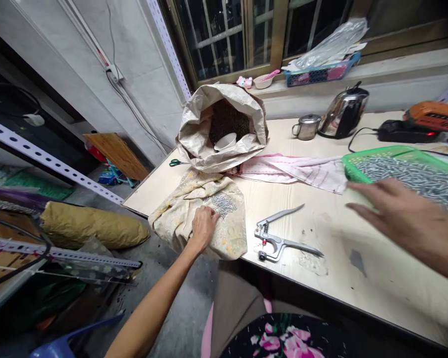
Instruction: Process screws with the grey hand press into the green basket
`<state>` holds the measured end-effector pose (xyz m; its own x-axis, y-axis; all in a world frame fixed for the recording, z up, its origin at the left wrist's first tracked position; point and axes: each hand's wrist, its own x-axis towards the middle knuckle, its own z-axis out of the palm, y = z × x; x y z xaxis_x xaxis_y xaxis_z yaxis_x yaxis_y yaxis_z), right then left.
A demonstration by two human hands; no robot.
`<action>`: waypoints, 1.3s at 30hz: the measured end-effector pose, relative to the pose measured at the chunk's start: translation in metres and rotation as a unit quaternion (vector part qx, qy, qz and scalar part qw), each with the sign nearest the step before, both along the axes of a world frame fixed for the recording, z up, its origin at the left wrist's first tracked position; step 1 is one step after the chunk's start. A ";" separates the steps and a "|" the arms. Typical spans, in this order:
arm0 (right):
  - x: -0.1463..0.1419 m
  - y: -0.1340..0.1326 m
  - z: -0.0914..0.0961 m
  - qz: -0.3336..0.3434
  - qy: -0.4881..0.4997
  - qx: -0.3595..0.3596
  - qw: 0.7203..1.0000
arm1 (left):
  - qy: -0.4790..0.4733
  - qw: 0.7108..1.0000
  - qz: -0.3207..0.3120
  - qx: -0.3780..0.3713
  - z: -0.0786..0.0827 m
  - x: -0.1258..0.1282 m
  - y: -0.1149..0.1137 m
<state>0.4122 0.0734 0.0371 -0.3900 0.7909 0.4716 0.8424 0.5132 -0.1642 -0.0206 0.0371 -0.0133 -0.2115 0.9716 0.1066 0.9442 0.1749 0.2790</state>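
Observation:
My left hand [203, 224] rests on a pale patterned cloth [209, 214] that hangs over the table's near left edge. Its fingers are curled and pinched at a small heap of silvery metal pieces [224, 203] lying on the cloth. My right hand [399, 214] hovers open, fingers stretched toward the left, just in front of a green tray [349, 166] filled with several small metal pieces. Between both hands a metal hand press plier [280, 238] lies flat on the table.
A paper sack [194, 129] of dark material with a white cup [226, 142] inside stands at the back left. Scissors [178, 162], a pink-striped cloth [302, 171], a steel mug [306, 126], a kettle [344, 113] and an orange device [435, 115] lie further back.

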 end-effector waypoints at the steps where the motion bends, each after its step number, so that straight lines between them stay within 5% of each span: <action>1: -0.019 -0.009 -0.003 0.041 0.001 -0.019 0.999 | -0.021 1.000 -0.003 0.000 -0.001 0.000 0.002; 6: -0.099 -0.017 -0.008 0.194 0.084 -0.121 0.970 | -0.114 0.993 0.003 0.016 0.003 -0.002 0.005; 10: -0.168 0.001 -0.014 0.269 0.208 -0.227 0.913 | -0.181 0.983 0.023 0.015 0.010 -0.003 -0.002; 14: -0.241 0.012 -0.033 0.254 0.328 -0.347 0.841 | -0.383 0.922 0.036 0.047 0.014 0.011 -0.018; 17: -0.273 0.015 -0.046 0.246 0.349 -0.348 0.835 | -0.471 0.879 0.032 0.067 0.017 0.021 -0.028; 21: -0.287 0.017 -0.050 0.245 0.351 -0.355 0.831 | -0.534 0.843 0.043 0.051 0.019 0.019 -0.034; 27: -0.287 0.014 -0.048 0.268 0.336 -0.362 0.827 | -0.429 0.902 0.002 0.047 0.025 0.004 -0.038; 32: -0.285 0.012 -0.050 0.312 0.330 -0.392 0.800 | -0.438 0.899 0.012 0.007 0.027 -0.002 -0.039; 39: -0.288 0.010 -0.054 0.310 0.347 -0.435 0.770 | -0.560 0.826 0.032 -0.062 0.027 -0.006 -0.039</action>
<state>0.1246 0.0833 -0.0172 -0.7131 0.6882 0.1335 0.0323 0.2226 -0.9744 -0.0270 -0.0023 0.0140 -0.1613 0.9436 -0.2890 0.0940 0.3062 0.9473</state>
